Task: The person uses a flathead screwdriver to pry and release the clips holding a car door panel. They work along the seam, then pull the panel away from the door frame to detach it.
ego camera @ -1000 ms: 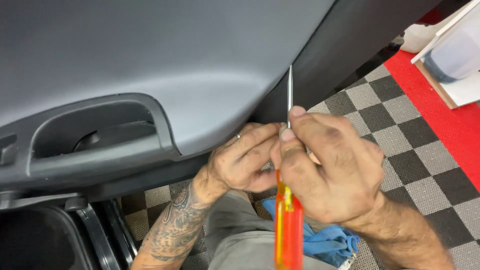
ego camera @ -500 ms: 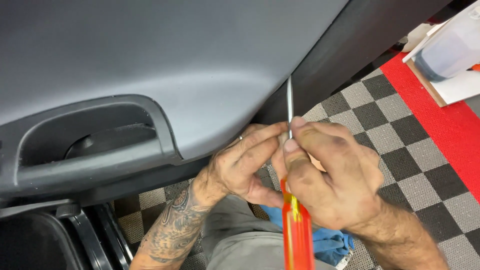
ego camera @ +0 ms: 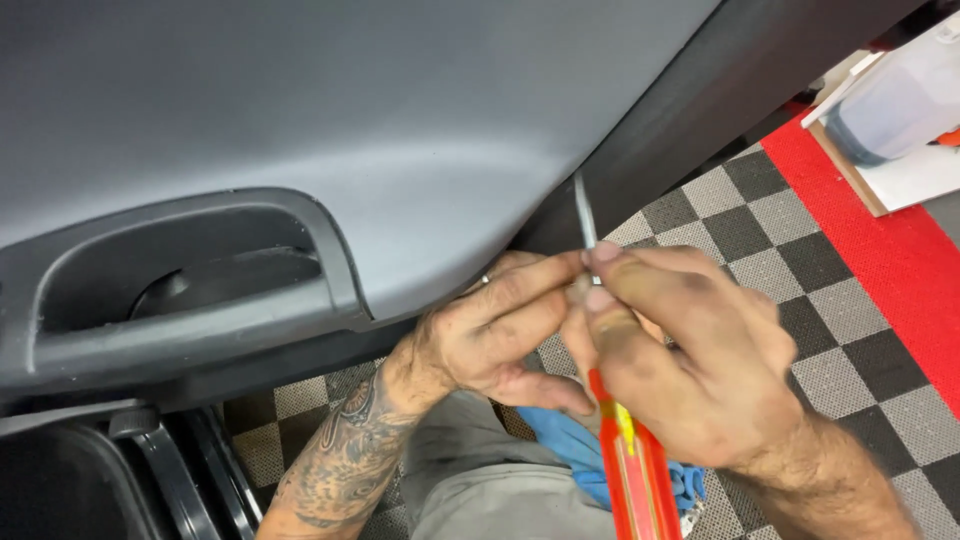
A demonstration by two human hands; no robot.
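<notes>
- Screwdriver (ego camera: 625,440): red and yellow handle, thin steel shaft (ego camera: 583,215). The long axis runs almost straight up the frame, handle low and near the body, tip high at the lower edge of the door panel (ego camera: 330,130). The tip is seen just at, or a shade short of, the panel's rim; actual contact cannot be told.
- Right hand (ego camera: 700,370): closed around the upper handle, with thumb and forefinger pinched on the shaft where it leaves the handle. It is the carrying hand, and the tool lies forward and upward from this grip.
- Left hand (ego camera: 495,335): fingers curled together beside the shaft, fingertips meeting the right hand's at the same spot. A ring is worn. Whether anything small is pinched between the fingertips is hidden; the hand is counted as steadying the shaft.
- Door panel: grey, smooth, with a recessed pull handle (ego camera: 190,275) well to the left of the tool. Its lower edge slopes up to the right, past the tip.
- Dark trim strip (ego camera: 700,110): directly beyond the tip, closing off room upward.
- Checkered floor tiles (ego camera: 790,260): open room to the right and below.
- Blue cloth (ego camera: 575,450): under the hands, on grey trousers (ego camera: 480,490).
- Red floor strip (ego camera: 880,240) and a spray bottle (ego camera: 890,100): well apart, upper right.
</notes>
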